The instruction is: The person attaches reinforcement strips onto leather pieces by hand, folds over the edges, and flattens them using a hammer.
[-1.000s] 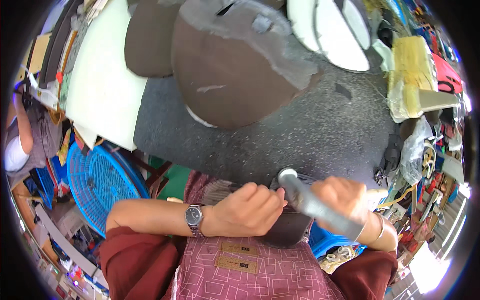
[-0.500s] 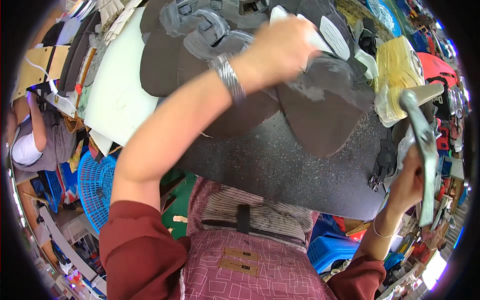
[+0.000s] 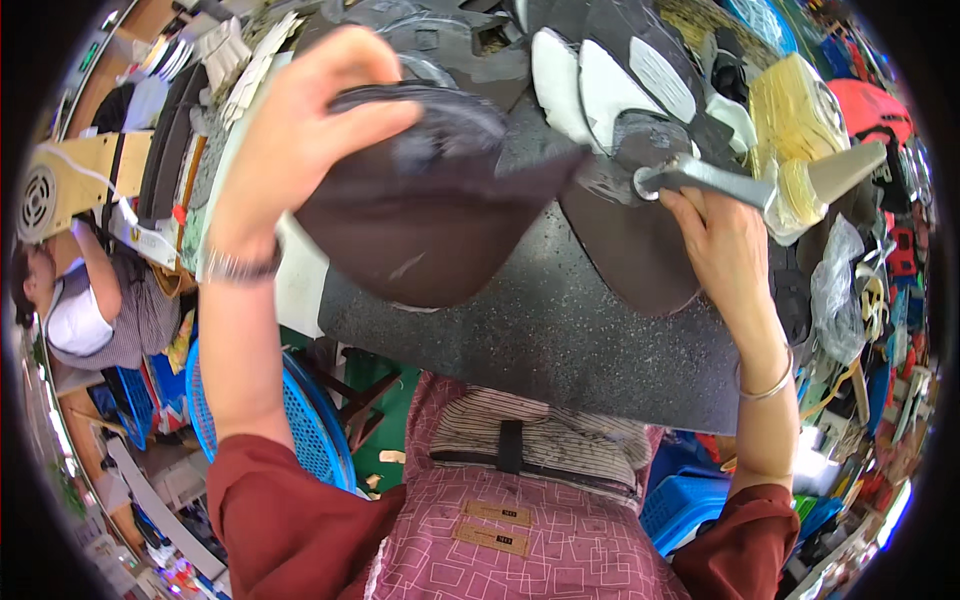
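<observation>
My left hand [image 3: 300,130] grips a large dark brown leather piece [image 3: 430,215] by its upper left edge and holds it over the dark speckled worktable [image 3: 560,340]. My right hand [image 3: 725,240] is closed around a grey metal tool [image 3: 745,180] that lies across a second brown leather piece [image 3: 630,250] at the table's right. The tool's rounded end points left, and its wide end points right. Dark and white cut shoe parts [image 3: 590,70] are piled behind both hands.
A yellowish wrapped bundle [image 3: 790,120] and a red object [image 3: 870,105] sit at the far right. A blue plastic basket [image 3: 300,430] stands below the table's left edge. Another person [image 3: 90,300] sits at the far left. Clutter fills the right side.
My left hand has pulled the big brown piece off the pile toward the table's left. My right hand has swung the metal tool from the far right in over the second brown piece.
</observation>
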